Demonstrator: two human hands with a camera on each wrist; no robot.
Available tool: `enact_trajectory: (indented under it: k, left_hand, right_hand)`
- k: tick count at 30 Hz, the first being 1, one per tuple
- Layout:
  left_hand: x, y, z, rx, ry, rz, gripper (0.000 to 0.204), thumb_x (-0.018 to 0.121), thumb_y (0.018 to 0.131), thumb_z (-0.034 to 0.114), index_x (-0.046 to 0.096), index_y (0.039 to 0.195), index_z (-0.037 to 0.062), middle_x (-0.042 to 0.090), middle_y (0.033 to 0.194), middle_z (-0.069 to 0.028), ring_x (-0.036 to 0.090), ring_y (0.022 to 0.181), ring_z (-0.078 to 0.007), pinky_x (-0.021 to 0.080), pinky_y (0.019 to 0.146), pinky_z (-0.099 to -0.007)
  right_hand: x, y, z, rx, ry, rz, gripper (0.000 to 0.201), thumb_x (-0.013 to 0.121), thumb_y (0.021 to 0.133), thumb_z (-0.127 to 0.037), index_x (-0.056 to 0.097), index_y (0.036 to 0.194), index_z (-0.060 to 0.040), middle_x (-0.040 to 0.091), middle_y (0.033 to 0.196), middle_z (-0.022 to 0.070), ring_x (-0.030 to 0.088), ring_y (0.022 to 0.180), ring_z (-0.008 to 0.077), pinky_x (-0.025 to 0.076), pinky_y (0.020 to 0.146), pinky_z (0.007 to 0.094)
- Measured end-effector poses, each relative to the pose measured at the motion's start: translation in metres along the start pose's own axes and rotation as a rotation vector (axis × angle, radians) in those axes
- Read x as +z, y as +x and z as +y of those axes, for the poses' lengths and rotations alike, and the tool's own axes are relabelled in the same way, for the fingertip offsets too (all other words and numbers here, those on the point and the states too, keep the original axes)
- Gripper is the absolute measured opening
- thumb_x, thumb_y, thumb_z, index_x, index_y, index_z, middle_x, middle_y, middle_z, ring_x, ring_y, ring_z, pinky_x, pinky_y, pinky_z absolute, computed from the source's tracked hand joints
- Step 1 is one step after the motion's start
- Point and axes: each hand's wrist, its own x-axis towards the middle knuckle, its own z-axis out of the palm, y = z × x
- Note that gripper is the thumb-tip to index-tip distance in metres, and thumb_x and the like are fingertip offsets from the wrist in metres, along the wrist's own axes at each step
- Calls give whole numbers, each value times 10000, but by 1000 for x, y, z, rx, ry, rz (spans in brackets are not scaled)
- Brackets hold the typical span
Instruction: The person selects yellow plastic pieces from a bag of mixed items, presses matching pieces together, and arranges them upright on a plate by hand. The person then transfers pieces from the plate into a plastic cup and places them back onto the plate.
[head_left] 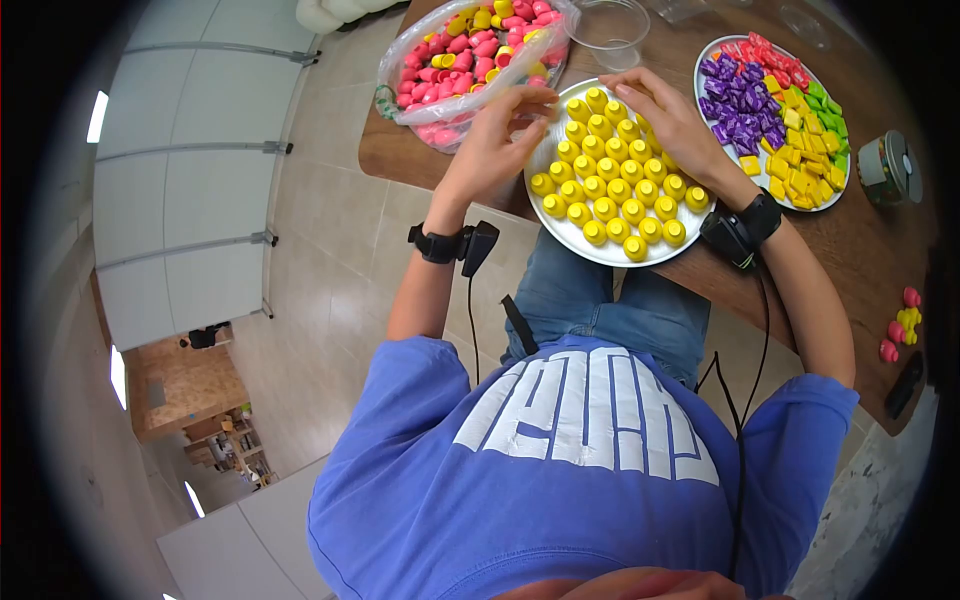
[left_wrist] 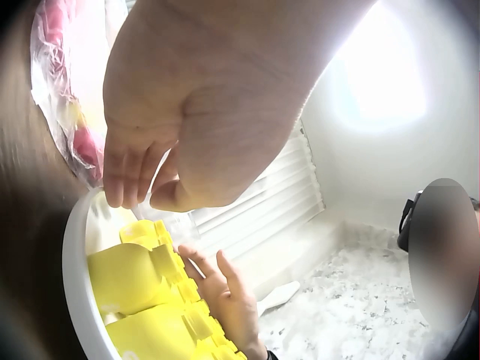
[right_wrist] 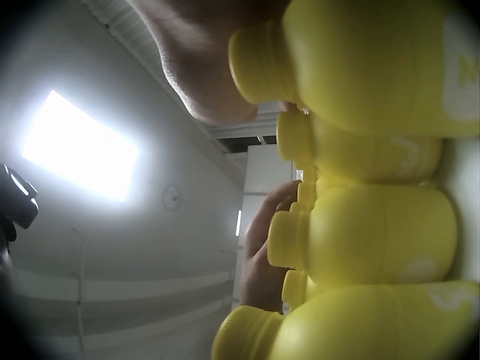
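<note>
Yellow bottle-shaped pieces [head_left: 606,169] stand upright in close rows on a round white plate [head_left: 571,237] at the table's edge. The left hand [head_left: 500,140] is at the plate's left rim, beside the bag, its fingers loosely bent; in the left wrist view this hand [left_wrist: 187,112] hovers by the rim with nothing visible in it. The right hand [head_left: 670,125] reaches over the plate's upper right, fingers extended near the back pieces. Its fingertips' contact is hidden in the right wrist view, where yellow pieces [right_wrist: 375,232] fill the right side.
A clear bag [head_left: 455,75] of pink and yellow pieces lies at the back left, with a clear tub [head_left: 610,40] beside it. To the right are a plate of wrapped sweets [head_left: 745,115], a jar [head_left: 888,170], small pink and yellow pieces [head_left: 906,325] and a dark object [head_left: 905,387].
</note>
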Motion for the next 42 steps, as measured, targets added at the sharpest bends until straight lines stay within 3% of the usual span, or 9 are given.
enact_trajectory:
  k: [3,15,28,30,37,42]
  left_hand:
    - [10,6,3,41,-90,24,327,598,1002,25,598,1328,-7,690,1245,-121,689,1142,-212,560,990,-348]
    - [12,-3,13,-41,-29,54,253,589,1050,114,636,1264,-14,705,1195,-139,696,1131,-234,556,979,-358]
    - [11,-5,15,-31,48,101,243,570,1071,165,666,1211,-8,735,1101,-136,709,1025,-221,555,902,-335]
    - [9,-5,7,-28,-65,100,242,572,1072,165,666,1203,-17,744,1073,-120,708,1014,-198,554,888,-322]
    - [-23,6,-10,-12,-118,156,228,572,1074,144,671,1167,-38,745,1073,-101,705,1000,-158,553,880,-297]
    - [-56,30,-32,29,-54,310,164,629,1017,81,692,1128,-22,749,1067,-80,726,981,-153,585,866,-305]
  right_hand:
    - [-2,-1,-6,19,-9,-44,417,527,1082,-377,613,1265,-13,687,1236,121,636,1169,200,452,1040,325]
    - [-1,-2,1,29,-54,-122,453,492,1086,-435,595,1295,-46,668,1264,130,630,1188,232,445,1049,335]
    - [-2,-1,7,26,-70,-145,457,471,1090,-432,598,1288,-40,660,1284,133,623,1203,241,438,1059,340]
    - [-1,-1,7,25,-73,-141,458,471,1089,-431,598,1289,-40,661,1288,133,623,1207,242,437,1062,341]
    - [-3,-2,-4,27,-32,-94,446,482,1089,-416,621,1259,-28,696,1270,111,632,1214,221,430,1082,329]
    - [-3,0,-1,34,36,-78,427,499,1089,-396,632,1235,-17,706,1258,114,635,1210,206,433,1081,325]
